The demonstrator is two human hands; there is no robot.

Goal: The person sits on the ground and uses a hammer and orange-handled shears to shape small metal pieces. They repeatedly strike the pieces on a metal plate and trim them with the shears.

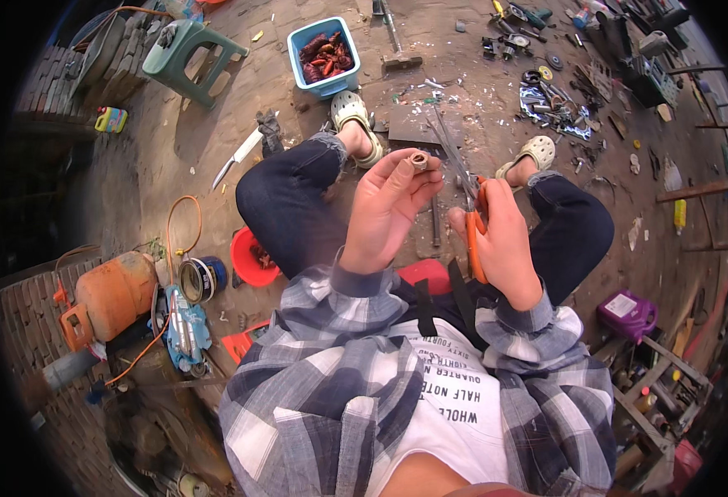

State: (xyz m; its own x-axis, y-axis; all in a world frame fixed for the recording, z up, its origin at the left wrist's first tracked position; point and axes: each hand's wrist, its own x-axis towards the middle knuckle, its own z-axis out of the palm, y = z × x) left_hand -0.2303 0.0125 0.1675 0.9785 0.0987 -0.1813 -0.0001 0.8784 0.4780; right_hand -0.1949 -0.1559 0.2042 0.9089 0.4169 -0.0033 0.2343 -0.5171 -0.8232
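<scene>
Left hand (385,207), center of frame: I read the grip as pinched, thumb against fingers, with a small brown tube (419,161) held at the fingertips, open end up. Right hand (503,248), right of center: I read the grip as wrapped around the orange handles of the scissors (473,217). The blades point to the top of the frame, beside the left fingertips; I cannot tell whether they touch the tube.

Floor layout, upper center: a blue basin (342,84) contains red-brown pieces (325,58); a hammer (400,60) lies to its right. A dark plate (414,124) lies below the hammer, between the shoes (538,155). Left of center: a knife (238,157) lies above a red bowl (241,258). Upper left: a green stool (183,54). Lower left: an orange cylinder (115,291). Right: a purple jug (626,316).
</scene>
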